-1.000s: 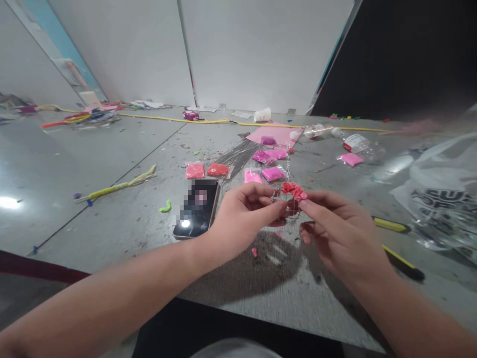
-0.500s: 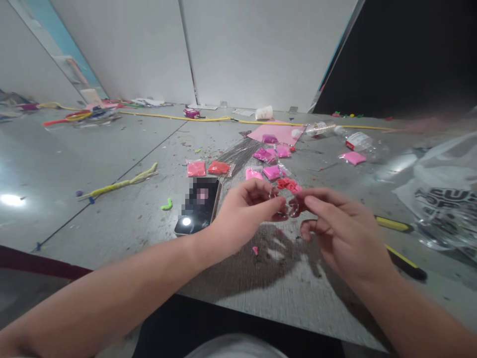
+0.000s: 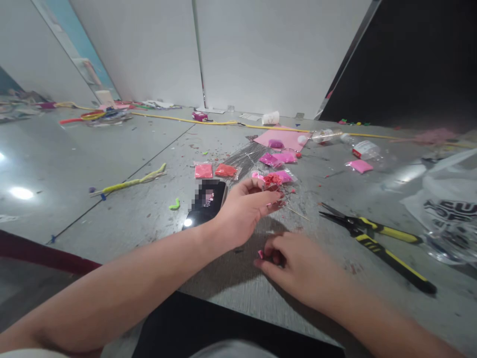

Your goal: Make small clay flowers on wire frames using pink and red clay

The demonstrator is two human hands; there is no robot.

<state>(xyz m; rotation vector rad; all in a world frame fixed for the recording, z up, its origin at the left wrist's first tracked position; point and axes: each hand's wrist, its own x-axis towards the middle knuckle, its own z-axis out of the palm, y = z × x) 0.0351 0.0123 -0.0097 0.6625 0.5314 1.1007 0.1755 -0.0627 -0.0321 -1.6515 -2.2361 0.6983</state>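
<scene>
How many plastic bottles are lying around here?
2. One bottle lies by the right edge of the pink sheet; the other bottle, with a red-and-white label, lies farther right, behind a pink packet. More could be hidden by the plastic bag.

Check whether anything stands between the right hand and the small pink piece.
Nothing visible does: the small pink piece is at the fingertips of the right hand. The pliers lie aside, rightward.
</scene>
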